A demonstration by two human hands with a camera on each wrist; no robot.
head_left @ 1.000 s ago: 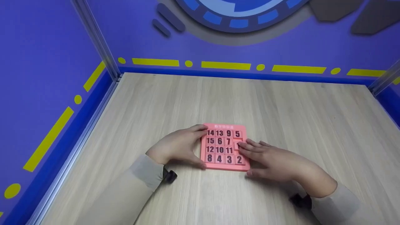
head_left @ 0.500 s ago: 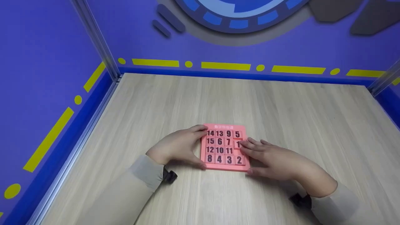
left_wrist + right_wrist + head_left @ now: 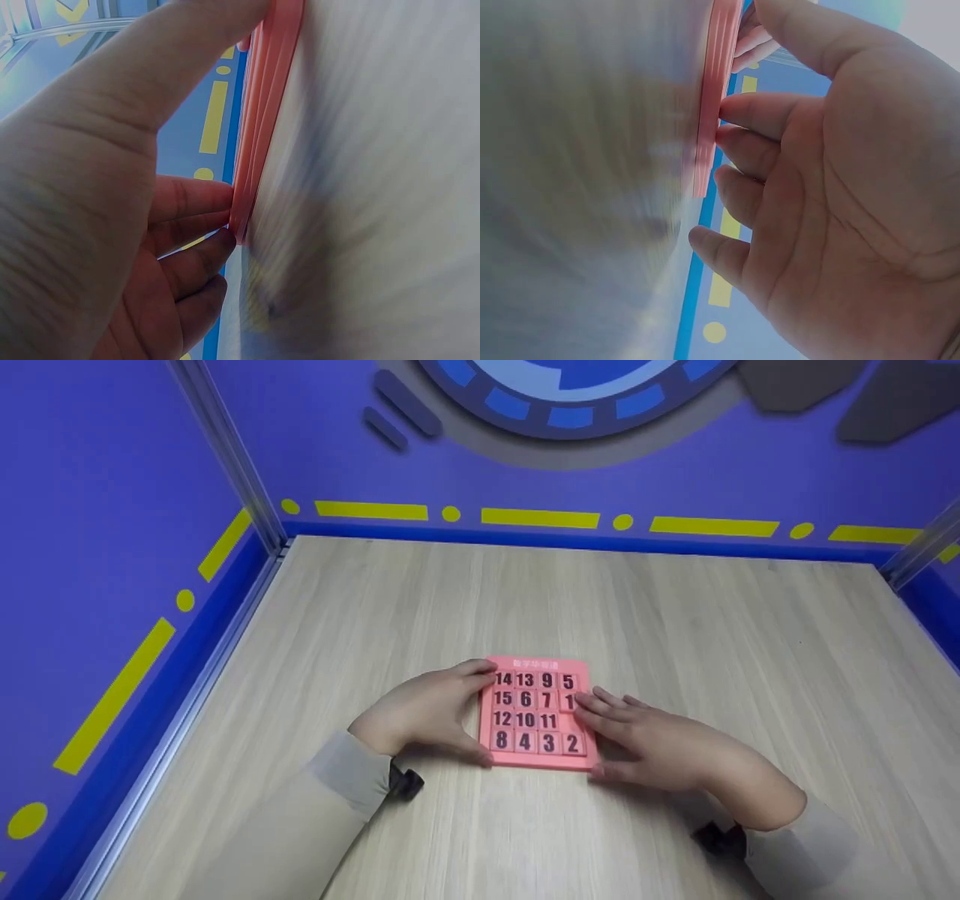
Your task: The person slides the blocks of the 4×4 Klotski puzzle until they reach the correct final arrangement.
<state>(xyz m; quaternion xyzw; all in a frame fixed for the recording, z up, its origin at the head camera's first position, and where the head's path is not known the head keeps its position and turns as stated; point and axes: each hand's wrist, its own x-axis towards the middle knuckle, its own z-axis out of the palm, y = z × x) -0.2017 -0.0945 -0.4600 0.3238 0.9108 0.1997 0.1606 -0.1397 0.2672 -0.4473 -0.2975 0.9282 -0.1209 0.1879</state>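
Left hand [image 3: 433, 707] + right hand [image 3: 655, 742]: uncurled | number puzzle [image 3: 535, 714] between, touching both (right fingertips [image 3: 588, 705] on tile "1" [image 3: 568, 703])

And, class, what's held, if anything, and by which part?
The left hand holds the pink number puzzle by its left edge; the right hand touches its right side.

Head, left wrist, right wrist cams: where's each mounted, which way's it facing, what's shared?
Head: on the head, forward and down at the pink number puzzle on the tabletop; left hand, right hand and both sleeves show.
Left wrist: on that wrist, low across the tabletop at the puzzle's side; the left hand shows close up.
Right wrist: same from the opposite side; the right hand shows close up, part of the left beyond the puzzle.
Shared by both wrist views: puzzle, tabletop, yellow marks.
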